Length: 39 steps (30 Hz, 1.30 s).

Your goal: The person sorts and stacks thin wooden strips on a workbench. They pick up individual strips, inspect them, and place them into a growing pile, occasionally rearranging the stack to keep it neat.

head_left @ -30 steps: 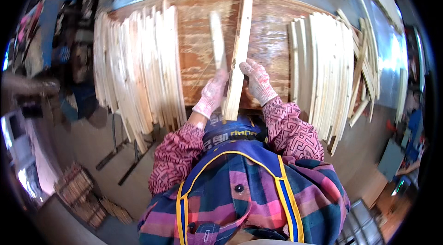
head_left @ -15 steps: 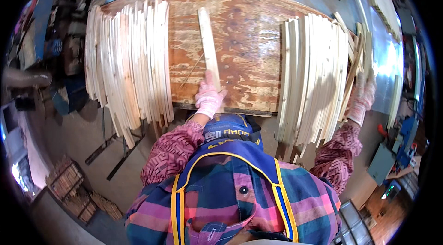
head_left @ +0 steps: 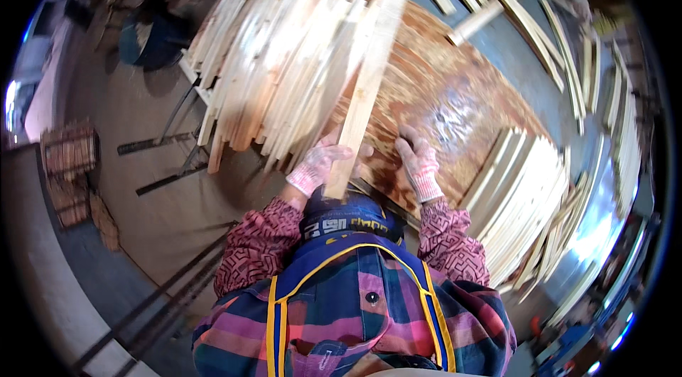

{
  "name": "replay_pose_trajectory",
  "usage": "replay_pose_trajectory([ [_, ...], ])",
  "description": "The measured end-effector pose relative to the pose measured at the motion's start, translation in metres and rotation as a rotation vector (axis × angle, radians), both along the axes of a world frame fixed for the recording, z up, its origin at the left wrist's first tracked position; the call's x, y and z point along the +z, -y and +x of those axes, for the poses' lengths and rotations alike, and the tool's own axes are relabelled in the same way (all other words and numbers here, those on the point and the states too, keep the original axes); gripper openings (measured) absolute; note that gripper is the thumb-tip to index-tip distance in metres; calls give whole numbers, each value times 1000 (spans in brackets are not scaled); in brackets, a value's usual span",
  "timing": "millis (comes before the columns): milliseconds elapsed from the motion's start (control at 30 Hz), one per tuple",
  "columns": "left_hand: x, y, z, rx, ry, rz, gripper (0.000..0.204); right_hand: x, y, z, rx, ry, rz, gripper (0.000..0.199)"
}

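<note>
Fingers of my gloved left hand (head_left: 316,165) are wrapped around a pale wooden slat (head_left: 366,93) close to its near end, and it slants away to the far side, just right of the left row of slats (head_left: 270,57). My gloved right hand (head_left: 420,167), fingers loosely bent and parted, is over the plywood board (head_left: 433,57) near its near edge, between that slat and the right row of slats (head_left: 522,199).

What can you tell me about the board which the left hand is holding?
The board is long, straight, flat and pale, apparently bare wood. The left hand grips it near its close end, by the person's waist; the far end points away, slightly rightward. It extends over the brown table, beside the left stack of boards; contact there is unclear. The right hand does not touch it.
</note>
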<state>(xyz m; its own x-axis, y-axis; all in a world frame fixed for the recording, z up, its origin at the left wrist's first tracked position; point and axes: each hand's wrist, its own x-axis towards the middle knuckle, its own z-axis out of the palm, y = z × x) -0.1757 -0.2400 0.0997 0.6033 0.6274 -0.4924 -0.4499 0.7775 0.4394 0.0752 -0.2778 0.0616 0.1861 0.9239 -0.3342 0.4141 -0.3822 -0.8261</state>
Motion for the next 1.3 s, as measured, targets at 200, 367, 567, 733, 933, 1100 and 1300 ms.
replay_pose_trajectory([
  [200, -7, -11, -190, 361, -570, 323, 66, -18, -39, -19, 135, 95, -4, 41],
  [367, 35, -44, -352, 621, -1030, 88, 64, -5, -77, -99, -70, -65, -191, 43],
  [567, -91, -75, -553, 683, -1657, -210, 33, -74, -96, -180, -366, -180, -240, 67],
  [733, -218, -96, -604, 889, -1233, -139, 32, -25, -117, -249, -449, 400, -325, 77],
  [933, -337, -119, -611, 673, -1465, -182, 31, -60, -117, -237, -360, 556, -155, 60],
  [1100, -349, -168, -574, 441, -1671, -51, 41, -102, -68, -153, 54, 1180, -156, 45],
  [1300, -372, -191, -552, 119, -1721, -220, 47, -98, -65, -171, 19, 1164, -148, 43],
])
